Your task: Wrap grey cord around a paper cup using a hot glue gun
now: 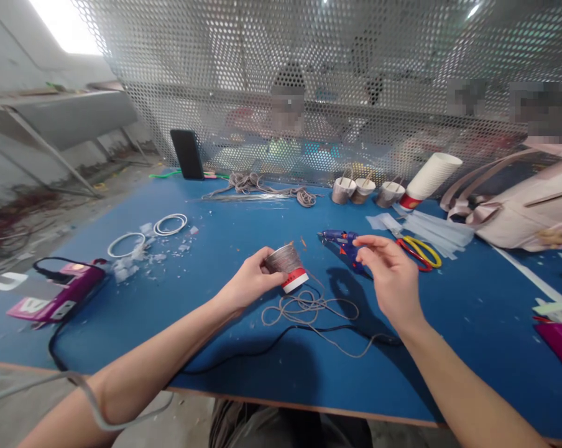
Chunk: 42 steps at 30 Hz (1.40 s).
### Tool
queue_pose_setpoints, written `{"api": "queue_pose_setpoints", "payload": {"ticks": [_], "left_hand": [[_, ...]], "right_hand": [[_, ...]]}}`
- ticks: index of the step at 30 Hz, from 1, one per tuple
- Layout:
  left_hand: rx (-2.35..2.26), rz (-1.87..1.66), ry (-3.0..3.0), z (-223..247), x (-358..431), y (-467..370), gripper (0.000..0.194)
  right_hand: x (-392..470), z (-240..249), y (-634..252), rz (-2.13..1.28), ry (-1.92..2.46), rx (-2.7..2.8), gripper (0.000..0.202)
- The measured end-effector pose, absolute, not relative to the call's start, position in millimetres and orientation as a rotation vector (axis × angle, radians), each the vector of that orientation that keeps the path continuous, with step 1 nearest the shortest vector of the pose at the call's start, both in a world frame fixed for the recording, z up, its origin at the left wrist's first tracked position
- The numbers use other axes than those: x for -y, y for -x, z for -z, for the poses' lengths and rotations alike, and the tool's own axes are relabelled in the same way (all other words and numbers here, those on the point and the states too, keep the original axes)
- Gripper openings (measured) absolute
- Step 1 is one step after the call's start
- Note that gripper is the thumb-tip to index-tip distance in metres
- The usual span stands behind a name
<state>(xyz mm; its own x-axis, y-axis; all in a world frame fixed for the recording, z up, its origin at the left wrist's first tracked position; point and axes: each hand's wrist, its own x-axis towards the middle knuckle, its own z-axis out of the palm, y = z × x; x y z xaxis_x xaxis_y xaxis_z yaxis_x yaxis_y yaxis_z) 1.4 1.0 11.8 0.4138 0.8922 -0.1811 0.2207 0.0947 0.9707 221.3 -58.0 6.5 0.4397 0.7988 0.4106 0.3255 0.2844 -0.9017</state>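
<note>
Head cam: L hand (253, 278) clamped on cup (288, 261); R hand (393, 277) (grip unclear) nr glue gun (340, 239).

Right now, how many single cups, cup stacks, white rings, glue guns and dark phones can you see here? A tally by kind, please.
Single cups, including the held one: 4
Cup stacks: 1
White rings: 2
Glue guns: 1
Dark phones: 1
Total: 9

Purple box (52, 303) — white marks (30, 305), perhaps letters, red cup band (294, 278) — print too small to read
</note>
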Motion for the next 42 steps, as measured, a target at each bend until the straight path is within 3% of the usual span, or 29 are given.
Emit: {"api": "queue_pose_setpoints", "payload": {"ticks": [10,16,28,36,39,42], "left_hand": [[-0.979,-0.668,-1.452,-6,-2,0,0.031],[-1.009,-0.667,-1.437,-10,1,-1,0.025],[-1.077,-0.685,-1.592,-10,-2,-2,0.026],[-1.162,-0.768,-1.800,-4,1,0,0.022],[-1.198,-0.814,-1.878,-2,1,3,0.021],[-1.212,-0.835,-1.908,-1,0,4,0.020]], "right_hand": [[76,-7,-252,-0.278,1.437,1.153,0.009],[77,2,-259,-0.243,1.538,1.180,0.012],[47,24,-279,-0.317,1.885,1.412,0.039],[13,37,-263,-0.439,1.895,1.493,0.031],[20,35,-264,-0.240,1.850,1.385,0.043],[41,21,-258,0.141,1.580,1.323,0.023]]}}
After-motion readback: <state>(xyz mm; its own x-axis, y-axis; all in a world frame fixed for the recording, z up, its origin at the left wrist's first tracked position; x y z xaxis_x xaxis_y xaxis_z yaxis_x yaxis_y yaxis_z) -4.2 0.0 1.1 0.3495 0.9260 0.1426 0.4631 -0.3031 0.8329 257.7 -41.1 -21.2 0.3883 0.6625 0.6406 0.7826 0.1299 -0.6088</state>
